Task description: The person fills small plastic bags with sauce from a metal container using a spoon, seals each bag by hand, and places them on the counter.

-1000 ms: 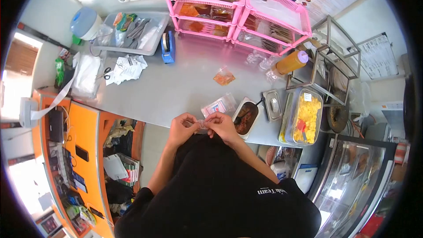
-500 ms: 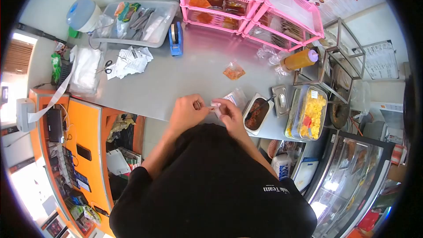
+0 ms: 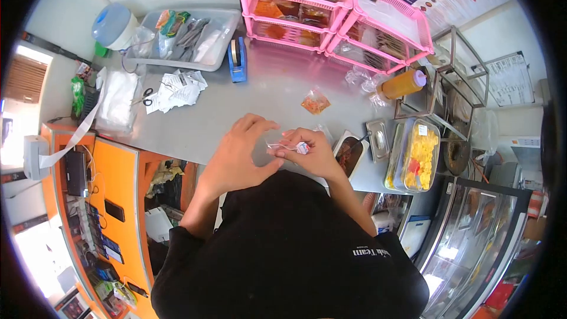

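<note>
My right hand (image 3: 313, 152) pinches a small clear plastic bag (image 3: 302, 147) with a red and blue print, near the counter's front edge. Beside it on the left, my left hand (image 3: 239, 153) is spread, its thumb and fingers apart and curved toward the bag, with nothing in its grasp. Just right of my right hand is a metal container (image 3: 349, 152) of dark red food with a spoon in it, partly hidden by that hand. A filled clear packet (image 3: 316, 102) lies beyond my hands on the steel counter (image 3: 260, 97).
A metal lid (image 3: 378, 140) and a tub of yellow food (image 3: 421, 156) stand at right, near a sauce bottle (image 3: 403, 84). Pink racks (image 3: 289, 15) stand at the back. To the left are a blue tape dispenser (image 3: 237, 62), paper slips (image 3: 177, 90), scissors and a clear bin (image 3: 195, 62).
My left hand has let go of the bag, opened and moved left. My right hand has shifted slightly right and down, still holding the bag, and now covers part of the food container.
</note>
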The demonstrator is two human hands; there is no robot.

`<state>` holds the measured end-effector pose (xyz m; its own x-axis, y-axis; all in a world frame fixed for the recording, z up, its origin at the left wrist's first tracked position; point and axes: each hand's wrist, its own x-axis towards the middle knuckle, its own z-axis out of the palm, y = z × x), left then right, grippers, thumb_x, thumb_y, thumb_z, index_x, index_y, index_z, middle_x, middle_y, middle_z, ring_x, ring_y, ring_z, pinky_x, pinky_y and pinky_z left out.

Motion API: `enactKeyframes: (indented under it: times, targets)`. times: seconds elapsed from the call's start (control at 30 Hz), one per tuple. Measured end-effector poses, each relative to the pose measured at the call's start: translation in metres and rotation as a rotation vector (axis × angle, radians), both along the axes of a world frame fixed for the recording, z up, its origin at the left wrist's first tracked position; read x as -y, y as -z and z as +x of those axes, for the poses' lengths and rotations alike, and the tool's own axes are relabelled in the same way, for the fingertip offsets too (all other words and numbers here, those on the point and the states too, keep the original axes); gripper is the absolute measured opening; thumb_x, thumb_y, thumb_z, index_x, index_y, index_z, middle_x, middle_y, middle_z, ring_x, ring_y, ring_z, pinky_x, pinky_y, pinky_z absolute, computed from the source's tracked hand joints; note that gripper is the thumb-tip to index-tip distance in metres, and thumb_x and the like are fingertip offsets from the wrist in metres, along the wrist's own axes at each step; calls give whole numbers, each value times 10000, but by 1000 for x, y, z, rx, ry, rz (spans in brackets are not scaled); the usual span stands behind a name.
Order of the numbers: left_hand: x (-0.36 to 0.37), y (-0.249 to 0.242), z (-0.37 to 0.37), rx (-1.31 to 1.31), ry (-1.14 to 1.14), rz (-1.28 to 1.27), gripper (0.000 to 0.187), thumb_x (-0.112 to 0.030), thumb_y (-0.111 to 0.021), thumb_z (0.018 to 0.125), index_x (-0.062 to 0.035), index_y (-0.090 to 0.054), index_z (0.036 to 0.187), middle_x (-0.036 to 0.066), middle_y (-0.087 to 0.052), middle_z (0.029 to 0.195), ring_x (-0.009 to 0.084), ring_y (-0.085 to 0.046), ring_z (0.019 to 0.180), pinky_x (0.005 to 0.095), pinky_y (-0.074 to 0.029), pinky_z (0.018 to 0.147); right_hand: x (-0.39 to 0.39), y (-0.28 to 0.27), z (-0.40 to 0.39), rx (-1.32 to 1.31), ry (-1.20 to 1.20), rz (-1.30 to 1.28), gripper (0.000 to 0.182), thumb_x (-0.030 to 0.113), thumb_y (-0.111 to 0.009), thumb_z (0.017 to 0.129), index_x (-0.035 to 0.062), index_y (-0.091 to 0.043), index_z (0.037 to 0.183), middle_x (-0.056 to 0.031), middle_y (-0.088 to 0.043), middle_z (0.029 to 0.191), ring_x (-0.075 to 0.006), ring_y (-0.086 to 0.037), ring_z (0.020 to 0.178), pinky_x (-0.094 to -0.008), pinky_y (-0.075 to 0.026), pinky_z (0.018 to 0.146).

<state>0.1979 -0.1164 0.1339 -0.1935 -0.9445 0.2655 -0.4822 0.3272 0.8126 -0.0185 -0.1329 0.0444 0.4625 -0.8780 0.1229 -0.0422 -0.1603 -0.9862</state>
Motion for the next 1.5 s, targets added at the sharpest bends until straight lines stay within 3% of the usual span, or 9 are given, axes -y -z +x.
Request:
enactKeyframes:
  times: [0.17, 0.27, 0.57, 0.67, 0.77, 0.97, 1.07, 1.27, 1.5]
  targets:
    - [-7, 4, 10, -243, 216, 371, 169, -75, -846, 856, 2, -788, 995, 161, -772, 911, 201, -756, 789, 322, -600, 764, -1, -27, -18, 37, -63, 237, 156, 55, -871, 850, 34, -720, 885, -59, -774, 945, -172, -719, 1028, -331, -543, 906]
    - [-8, -3, 8, -215, 193, 317, 121, -45, -788, 911, -5, -783, 1025, 144, -771, 890, 243, -778, 829, 344, -610, 772, -3, -31, -17, 121, -61, 132, 193, 135, -881, 865, 27, -725, 902, -32, -748, 855, -74, -671, 847, -268, -523, 759]
    - [-16, -23, 8, 112, 266, 85, 147, -97, -744, 953, -24, -790, 1072, 163, -775, 917, 340, -754, 829, 396, -572, 724, -11, -32, -14, 64, -109, 156, 103, 41, -862, 853, 15, -787, 919, -53, -772, 843, -95, -690, 796, -259, -522, 740]
    - [-23, -32, 9, 149, 265, 61, 163, -76, -747, 943, -15, -770, 1093, 168, -782, 996, 315, -767, 854, 383, -584, 771, -10, -37, -15, 49, -101, -61, 130, 104, -861, 869, 33, -824, 973, -75, -769, 832, -127, -678, 743, -297, -508, 691]
    - [-27, -39, -1, -79, 148, 133, 163, -46, -762, 938, -3, -764, 1095, 166, -783, 1068, 263, -779, 886, 368, -593, 812, -14, -47, -20, 46, -37, 42, 144, 111, -865, 865, 52, -835, 993, -58, -759, 812, -143, -668, 726, -306, -490, 677]
    - [-40, 1, -28, -552, 149, 313, 165, -19, -768, 956, 30, -764, 1114, 127, -765, 1037, 188, -742, 1004, 341, -583, 857, -17, -71, -33, 10, 84, -246, 153, 70, -834, 886, 32, -824, 1034, -60, -760, 809, -138, -686, 775, -298, -509, 711]
    - [-37, 4, -24, -363, 167, 153, 141, -16, -740, 982, 47, -764, 1106, 121, -757, 1016, 177, -745, 977, 314, -580, 825, -21, -75, -41, 280, 81, -73, 150, 8, -789, 911, -9, -800, 1059, -95, -783, 863, -161, -733, 835, -298, -552, 762]
    - [-26, -2, -28, -416, 143, 70, 143, 2, -649, 1037, 42, -725, 1152, 127, -751, 1014, 171, -749, 829, 296, -580, 740, -25, -78, -47, 341, 268, -69, 101, -23, -752, 935, -43, -777, 1032, -137, -795, 914, -195, -772, 843, -320, -588, 792]
    - [-14, -10, -41, -413, 51, -17, 230, -37, -754, 959, 18, -721, 1180, 120, -760, 991, 183, -761, 846, 313, -598, 773, -14, -78, -39, 188, 335, -307, 127, 12, -774, 913, -17, -771, 1036, -126, -790, 901, -181, -751, 809, -314, -564, 754]
